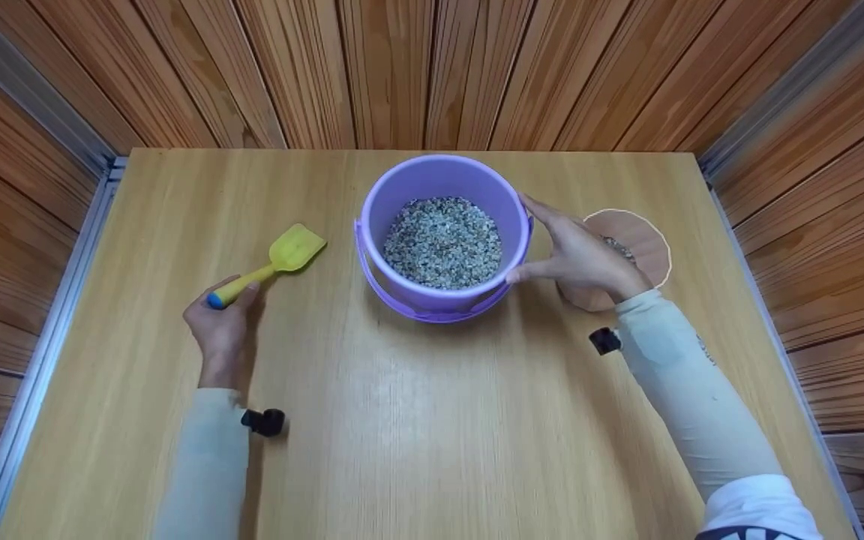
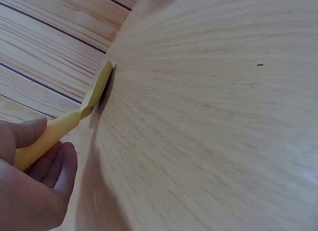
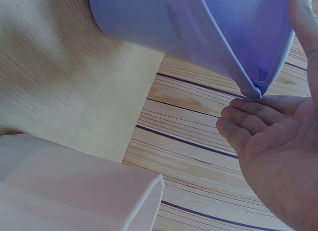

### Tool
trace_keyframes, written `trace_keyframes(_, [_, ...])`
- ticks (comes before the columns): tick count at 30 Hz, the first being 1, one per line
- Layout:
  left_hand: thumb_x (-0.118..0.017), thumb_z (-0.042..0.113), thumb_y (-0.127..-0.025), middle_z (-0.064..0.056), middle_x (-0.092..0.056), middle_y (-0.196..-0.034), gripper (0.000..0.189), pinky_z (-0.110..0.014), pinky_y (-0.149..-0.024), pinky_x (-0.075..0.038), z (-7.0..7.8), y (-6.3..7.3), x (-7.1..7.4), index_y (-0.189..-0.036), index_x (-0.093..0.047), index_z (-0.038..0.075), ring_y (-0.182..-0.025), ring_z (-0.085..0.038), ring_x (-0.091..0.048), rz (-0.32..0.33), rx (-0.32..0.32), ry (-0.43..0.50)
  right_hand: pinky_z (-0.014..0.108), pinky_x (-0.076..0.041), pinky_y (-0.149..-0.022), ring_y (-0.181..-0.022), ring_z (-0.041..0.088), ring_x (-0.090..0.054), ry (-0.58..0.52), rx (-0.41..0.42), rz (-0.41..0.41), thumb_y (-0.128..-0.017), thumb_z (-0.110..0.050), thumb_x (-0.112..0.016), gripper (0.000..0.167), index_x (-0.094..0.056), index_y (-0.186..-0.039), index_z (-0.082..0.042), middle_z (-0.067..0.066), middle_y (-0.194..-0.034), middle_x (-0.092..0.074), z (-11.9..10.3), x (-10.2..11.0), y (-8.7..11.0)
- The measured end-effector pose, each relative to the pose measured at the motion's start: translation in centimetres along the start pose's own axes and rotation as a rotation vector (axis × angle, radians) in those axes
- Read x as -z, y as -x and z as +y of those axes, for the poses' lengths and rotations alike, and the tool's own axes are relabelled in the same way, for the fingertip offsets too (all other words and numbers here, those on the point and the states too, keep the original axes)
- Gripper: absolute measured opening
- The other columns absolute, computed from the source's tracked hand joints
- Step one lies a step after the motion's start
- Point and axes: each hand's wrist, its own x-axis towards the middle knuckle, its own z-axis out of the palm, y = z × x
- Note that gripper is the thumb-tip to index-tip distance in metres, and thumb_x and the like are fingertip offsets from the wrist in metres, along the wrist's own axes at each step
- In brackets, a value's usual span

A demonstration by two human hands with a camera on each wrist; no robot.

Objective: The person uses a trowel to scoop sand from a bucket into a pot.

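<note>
Nearest the camera, sleeves (image 1: 207,465): pale, covering both forearms, with a black wrist camera (image 1: 267,422) at each wrist.
Left hand (image 1: 218,322): narrow grip; thumb and curled fingers hold a yellow scoop (image 1: 298,247) by its shaft (image 1: 259,274).
Yellow scoop: left of the bucket and well apart from it, blade pointing away; blue end cap (image 1: 215,301) toward the person.
Right hand (image 1: 578,255): wide, fingers extended; thumb and fingertips at the bucket's right side. Firmness of contact is hard to judge.
Peach container (image 1: 646,251): right of the bucket, partly behind the right hand; scalloped pale rim, some speckled grit (image 1: 618,246) visible inside.
Purple bucket (image 1: 439,176): upright at far centre, mouth up; purple handle (image 1: 432,316) folded down along the near side.
Bucket contents (image 1: 443,244): grey-brown grit covering the bottom, surface below the rim.
Tabletop (image 1: 417,420): light wood grain, under all items.
Back wall (image 1: 394,67): brown wood-pattern planks beyond the table's far edge.
</note>
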Motion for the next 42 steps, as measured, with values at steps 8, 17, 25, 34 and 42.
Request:
trace_keyframes(8, [-0.083,0.003,-0.081,-0.015,-0.059,-0.123,0.044,-0.040,-0.103,-0.051,0.0,0.1,0.1,-0.120,-0.065,-0.005,-0.113,-0.024,-0.061,-0.035,-0.037,0.017,0.045,-0.020,-0.123,-0.151,0.019,-0.022,0.001,0.001,0.004,-0.069,-0.049,-0.091,0.122,-0.021,-0.162,-0.016,0.003,-0.165,-0.024,0.0,-0.1,0.0])
trace_keyframes(17, [-0.081,0.007,-0.086,-0.016,-0.062,-0.121,0.039,-0.036,-0.103,-0.051,0.5,0.4,0.0,-0.120,-0.067,-0.006,-0.116,-0.025,-0.058,-0.073,-0.109,-0.048,0.045,-0.019,-0.124,-0.151,0.019,-0.021,-0.016,-0.010,-0.005,-0.069,-0.050,-0.091,0.122,-0.020,-0.163,-0.018,0.001,-0.166,-0.023,-0.1,-0.1,0.0])
trace_keyframes(25, [-0.083,0.000,-0.082,-0.012,-0.073,-0.098,0.026,-0.025,-0.083,-0.059,2.1,0.9,-1.1,-0.104,-0.072,-0.010,-0.094,-0.020,-0.070,-0.023,-0.338,-0.137,0.045,-0.018,-0.124,-0.151,0.018,-0.020,-0.021,0.016,-0.006,-0.071,-0.042,-0.092,0.118,-0.020,-0.162,-0.020,-0.001,-0.165,-0.024,0.0,-0.1,-0.1])
trace_keyframes(34, [-0.085,0.002,-0.080,-0.015,-0.073,-0.101,0.028,-0.028,-0.085,-0.059,5.0,3.0,-3.1,-0.104,-0.074,-0.007,-0.099,-0.024,-0.070,-0.050,-0.416,-0.096,0.049,-0.014,-0.124,-0.152,0.028,-0.018,-0.059,-0.014,-0.023,-0.077,-0.025,-0.091,0.113,-0.018,-0.161,-0.005,0.015,-0.166,-0.021,-3.0,0.3,0.6])
trace_keyframes(42, [-0.086,0.004,-0.080,-0.018,-0.073,-0.104,0.029,-0.029,-0.088,-0.058,7.4,5.1,-4.2,-0.105,-0.075,-0.006,-0.102,-0.027,-0.070,-0.082,-0.506,-0.077,0.051,-0.013,-0.124,-0.153,0.030,-0.016,-0.087,-0.011,-0.036,-0.077,-0.024,-0.091,0.114,-0.016,-0.162,-0.005,0.016,-0.166,-0.019,-3.6,0.5,0.9])
